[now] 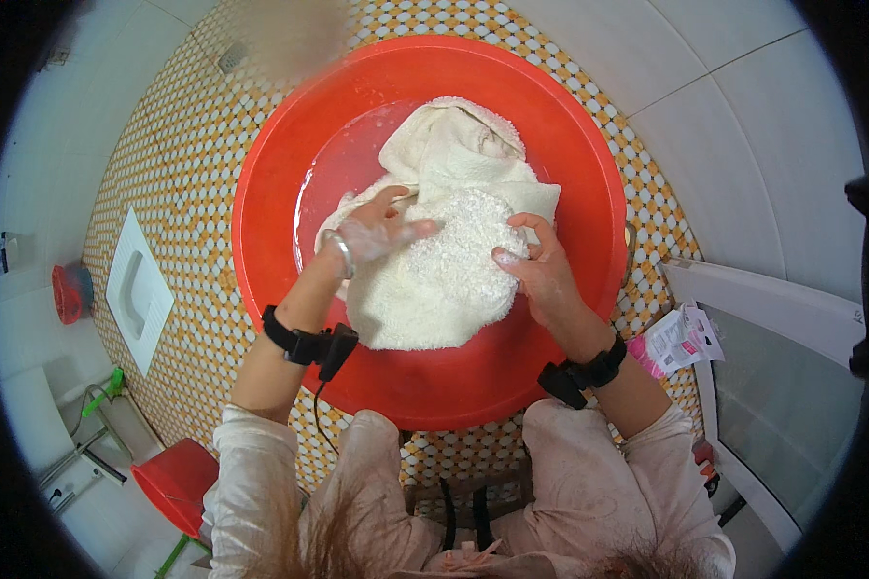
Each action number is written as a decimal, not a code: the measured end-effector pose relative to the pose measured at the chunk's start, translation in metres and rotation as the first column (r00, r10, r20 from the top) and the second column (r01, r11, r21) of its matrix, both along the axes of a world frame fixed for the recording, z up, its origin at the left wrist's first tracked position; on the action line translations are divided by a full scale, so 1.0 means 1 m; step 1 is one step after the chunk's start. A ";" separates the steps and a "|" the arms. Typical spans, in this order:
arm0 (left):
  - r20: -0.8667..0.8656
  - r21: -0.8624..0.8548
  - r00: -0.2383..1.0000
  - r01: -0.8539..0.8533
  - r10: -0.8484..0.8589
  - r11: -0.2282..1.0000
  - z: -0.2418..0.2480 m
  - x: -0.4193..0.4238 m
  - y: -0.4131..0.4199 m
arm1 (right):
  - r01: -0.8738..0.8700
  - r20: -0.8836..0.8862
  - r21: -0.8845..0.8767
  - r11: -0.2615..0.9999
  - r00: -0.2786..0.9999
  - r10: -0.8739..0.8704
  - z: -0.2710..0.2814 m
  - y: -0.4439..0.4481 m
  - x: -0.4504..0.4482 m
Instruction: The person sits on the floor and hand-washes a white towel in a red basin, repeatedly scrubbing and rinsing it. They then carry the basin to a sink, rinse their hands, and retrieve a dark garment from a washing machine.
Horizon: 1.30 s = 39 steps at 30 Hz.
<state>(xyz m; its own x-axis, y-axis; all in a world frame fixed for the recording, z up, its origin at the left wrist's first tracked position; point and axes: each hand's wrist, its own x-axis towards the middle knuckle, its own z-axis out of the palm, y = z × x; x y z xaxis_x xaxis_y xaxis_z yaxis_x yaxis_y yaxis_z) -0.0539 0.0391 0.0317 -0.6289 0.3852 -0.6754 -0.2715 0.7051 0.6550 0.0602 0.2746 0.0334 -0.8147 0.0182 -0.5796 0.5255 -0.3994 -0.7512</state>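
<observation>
A large white wet cloth (434, 304) with a shaggy pile lies bunched in a round red plastic basin (282, 116). White grains or suds cover the patch between my hands; I cannot tell which. My left hand (376, 228) rests on the cloth's left part with thumb and fingers apart, foam on its back and a silver bangle at the wrist. At the right edge of the cloth, my right hand (547, 271) pinches a fold between thumb and fingers, with foam on the thumb. Shallow soapy water (340, 166) shows left of the cloth.
A pink and white printed packet (677, 339) lies on the right, beside a white-framed door (767, 304). To the left, a squat toilet (137, 293) is set in the patterned tile floor (166, 188). A red bucket (177, 485) stands lower left; a smaller red bucket (69, 293) sits farther off.
</observation>
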 end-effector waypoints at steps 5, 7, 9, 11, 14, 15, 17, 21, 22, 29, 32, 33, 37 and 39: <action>-0.641 -0.506 0.621 0.099 -0.451 0.857 0.012 0.048 0.016 | -0.127 -0.053 0.139 0.982 0.989 0.135 0.001 0.012 -0.005; -0.755 -0.297 0.575 0.129 -0.316 0.946 0.006 0.062 0.010 | -0.156 -0.192 0.094 0.983 0.966 0.172 0.002 0.017 -0.006; -0.774 -0.243 0.577 0.111 -0.262 0.964 -0.005 0.068 0.005 | -0.197 -0.252 0.095 0.976 0.944 0.215 0.008 0.020 -0.007; -0.764 -0.222 0.592 0.134 -0.258 0.966 -0.017 0.068 0.005 | -0.230 -0.238 0.135 0.964 0.937 0.257 0.018 0.020 -0.009; -0.778 -0.081 0.601 0.193 -0.183 0.978 -0.027 0.066 0.010 | -0.294 -0.184 0.223 0.929 0.924 0.337 0.041 0.018 -0.012; -0.744 -0.052 0.646 0.204 -0.174 0.978 -0.026 0.065 0.011 | -0.279 -0.248 0.217 0.935 0.911 0.329 0.049 0.018 -0.013; -0.813 0.189 0.580 0.187 0.047 0.964 -0.016 0.063 0.009 | -0.276 -0.255 0.260 0.925 0.905 0.341 0.061 0.020 -0.016; -0.720 0.452 0.646 0.156 0.256 0.878 0.023 0.058 -0.012 | -0.209 -0.370 0.634 0.745 0.763 0.529 0.057 0.021 -0.022; -0.703 0.488 0.664 0.189 0.255 0.852 0.031 0.057 -0.017 | -0.126 -0.377 0.772 0.622 0.698 0.609 0.049 0.018 -0.025; 0.386 0.685 0.639 -0.682 0.666 0.258 0.009 0.061 0.003 | 0.184 -0.665 0.554 0.812 0.685 0.299 0.008 -0.025 -0.072; 0.460 0.581 0.543 -0.782 0.703 0.225 -0.023 0.053 0.016 | 0.121 -0.498 0.598 0.792 0.831 0.249 0.015 -0.046 -0.094; 0.489 0.541 0.514 -0.812 0.705 0.218 -0.030 0.052 0.016 | 0.068 -0.397 0.677 0.733 0.872 0.287 0.017 -0.049 -0.096; 0.207 0.584 0.481 -0.759 0.852 0.287 -0.030 0.036 0.009 | 0.257 -0.483 0.809 0.529 0.803 0.349 0.015 -0.046 -0.074; 0.321 0.738 0.541 -0.657 0.777 0.152 -0.009 0.043 0.004 | 0.275 -0.502 0.841 0.466 0.719 0.481 0.010 -0.043 -0.056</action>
<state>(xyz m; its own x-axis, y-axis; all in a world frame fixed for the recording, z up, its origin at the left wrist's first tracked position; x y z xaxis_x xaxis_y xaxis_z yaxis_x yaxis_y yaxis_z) -0.0109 0.0428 0.0224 -0.9480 -0.0179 -0.3178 -0.2661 -0.5035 0.8220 0.0046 0.2318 0.0439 -0.9507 0.0474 0.3066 -0.2113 0.6246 -0.7518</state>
